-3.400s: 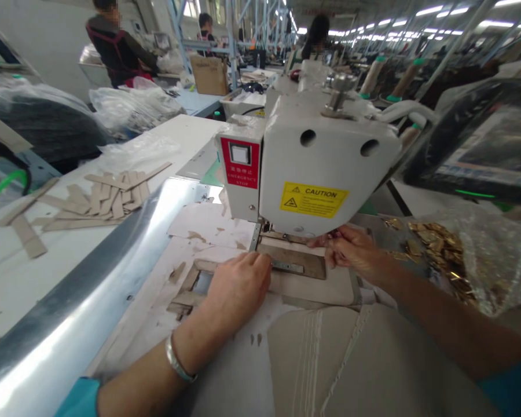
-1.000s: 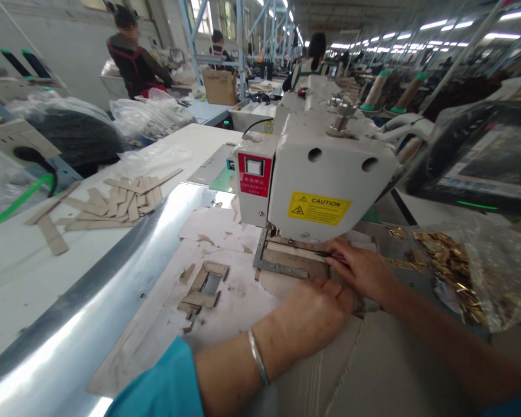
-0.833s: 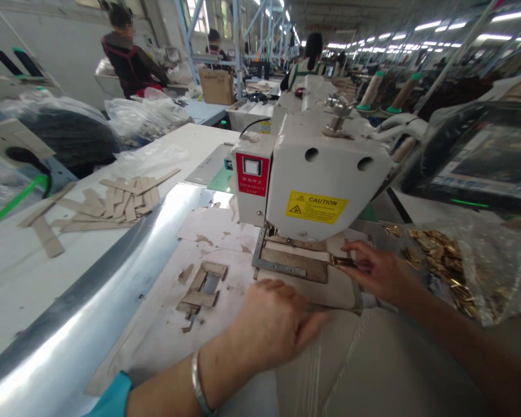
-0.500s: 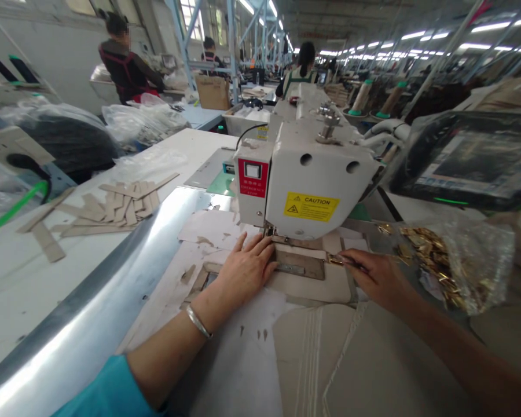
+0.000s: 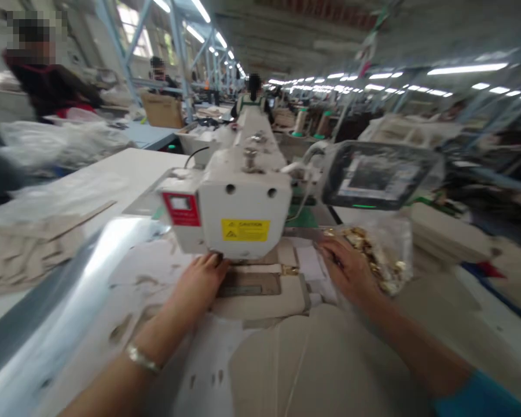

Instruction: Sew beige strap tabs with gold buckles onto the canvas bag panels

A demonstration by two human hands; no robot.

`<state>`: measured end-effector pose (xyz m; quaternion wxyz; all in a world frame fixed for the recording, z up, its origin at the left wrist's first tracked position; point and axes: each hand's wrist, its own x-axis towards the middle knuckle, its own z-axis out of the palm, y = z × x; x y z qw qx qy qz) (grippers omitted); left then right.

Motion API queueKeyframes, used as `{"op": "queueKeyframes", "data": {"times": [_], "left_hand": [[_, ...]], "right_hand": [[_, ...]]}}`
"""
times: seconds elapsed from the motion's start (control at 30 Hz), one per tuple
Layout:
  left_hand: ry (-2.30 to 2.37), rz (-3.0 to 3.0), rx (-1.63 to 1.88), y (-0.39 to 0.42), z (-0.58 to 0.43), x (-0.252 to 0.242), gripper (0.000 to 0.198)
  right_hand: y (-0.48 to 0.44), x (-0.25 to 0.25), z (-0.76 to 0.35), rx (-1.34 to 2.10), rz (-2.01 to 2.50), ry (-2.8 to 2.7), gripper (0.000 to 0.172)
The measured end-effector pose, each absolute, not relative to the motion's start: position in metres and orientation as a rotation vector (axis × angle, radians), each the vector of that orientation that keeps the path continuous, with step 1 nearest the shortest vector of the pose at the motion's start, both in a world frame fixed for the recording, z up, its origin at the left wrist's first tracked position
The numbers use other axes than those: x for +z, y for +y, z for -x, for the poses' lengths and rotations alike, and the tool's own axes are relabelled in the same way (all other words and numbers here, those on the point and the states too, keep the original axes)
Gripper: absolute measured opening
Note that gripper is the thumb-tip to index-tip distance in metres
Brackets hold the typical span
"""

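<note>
A white sewing machine [image 5: 245, 211] stands in front of me, its head over a flat beige template [image 5: 260, 307] with a cut-out slot. My left hand [image 5: 202, 281] lies palm down at the template's left side, fingertips reaching beneath the machine head; the fingers are stretched forward and blurred. A light beige strip [image 5: 256, 269] runs along the slot, with a small gold metal fitting [image 5: 290, 270] at its right end. My right hand [image 5: 347, 263] is off the template's right side, beside a clear bag of gold fittings [image 5: 388, 263]. Its fingers are closed around a slim dark tool, mostly hidden.
Beige strips [image 5: 52, 240] lie on the white table at left, near crumpled plastic [image 5: 61, 139]. A control screen [image 5: 377, 174] stands behind the bag. Stacked beige panels [image 5: 449, 231] are at right; a large beige piece [image 5: 312, 365] lies nearest me. Co-workers are farther back.
The view has swung right. My right hand has moved away from the gold fitting towards the bag, leaving the fitting on the strip. My left hand stays at the machine head.
</note>
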<state>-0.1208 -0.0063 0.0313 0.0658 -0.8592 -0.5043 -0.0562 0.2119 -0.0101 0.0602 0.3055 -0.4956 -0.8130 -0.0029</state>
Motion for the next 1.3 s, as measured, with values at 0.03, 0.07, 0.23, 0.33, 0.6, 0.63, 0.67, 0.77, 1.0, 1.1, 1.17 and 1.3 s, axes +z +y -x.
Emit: {"op": "queueKeyframes", "data": {"times": [0.03,0.07,0.23,0.33,0.6,0.63,0.67,0.77,1.0,1.1,1.17,1.3], "left_hand": [[-1.527,2.584,-0.163,-0.003,0.124,0.030,0.038],[-1.516,2.601,-0.183,0.000,0.127,0.027,0.039],[-1.407,2.638,-0.345,0.009,0.137,0.009,0.040],[-1.394,2.611,-0.271,0.004,0.136,0.008,0.041],[-1.527,2.625,-0.408,-0.005,0.140,0.005,0.030],[-1.546,2.627,-0.404,-0.007,0.139,0.008,0.030],[-1.561,2.627,-0.383,-0.009,0.137,0.011,0.030],[-1.580,2.621,-0.299,-0.015,0.132,0.021,0.030],[-1.649,2.606,-0.224,-0.015,0.128,0.023,0.026],[-1.643,2.609,-0.222,-0.016,0.129,0.023,0.023],[-1.637,2.608,-0.219,-0.016,0.128,0.024,0.022],[-1.630,2.608,-0.217,-0.016,0.128,0.025,0.020]], "right_hand": [[-0.008,0.068,-0.217,-0.105,1.348,-2.080,0.025],[-0.006,0.077,-0.223,-0.192,1.395,-2.018,0.026],[-0.001,0.110,-0.244,-0.404,1.651,-1.872,0.020],[0.001,0.117,-0.239,-0.391,1.694,-1.947,0.016],[0.019,0.123,-0.218,-0.493,1.664,-2.031,0.016],[0.021,0.124,-0.217,-0.502,1.668,-2.039,0.015],[0.022,0.125,-0.216,-0.509,1.675,-2.046,0.014],[0.024,0.126,-0.213,-0.532,1.677,-2.041,0.013],[0.031,0.120,-0.215,-0.588,1.583,-2.015,0.006],[0.032,0.119,-0.215,-0.618,1.543,-1.991,0.005],[0.031,0.118,-0.214,-0.638,1.563,-1.983,0.005],[0.030,0.118,-0.212,-0.643,1.580,-2.001,0.004]]}}
